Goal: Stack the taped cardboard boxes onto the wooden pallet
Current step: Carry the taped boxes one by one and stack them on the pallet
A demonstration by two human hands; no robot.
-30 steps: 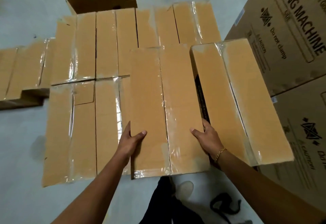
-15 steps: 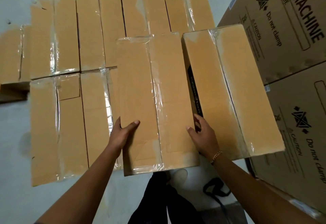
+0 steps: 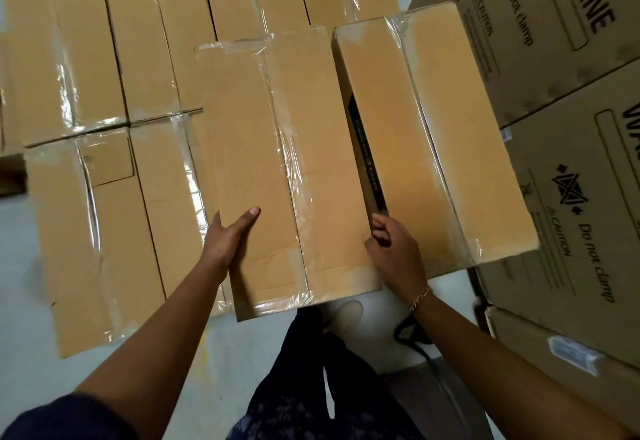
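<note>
- The left hand (image 3: 228, 242) is gripping the left edge of the taped box (image 3: 277, 162), thumb on top; the right hand (image 3: 394, 252) is curling its fingers round the right edge.
- The box is lying over the lower boxes (image 3: 104, 224), just beside the neighbouring box (image 3: 433, 134).
- Likely the right fingers are risking a pinch in that gap.

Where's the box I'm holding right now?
Centre of the head view: the held box is gripped by your left hand and right hand, a higher box close on its right, lower taped boxes on its left.

Held box (image 3: 287, 162) lies left of raised box (image 3: 436, 134).
</note>
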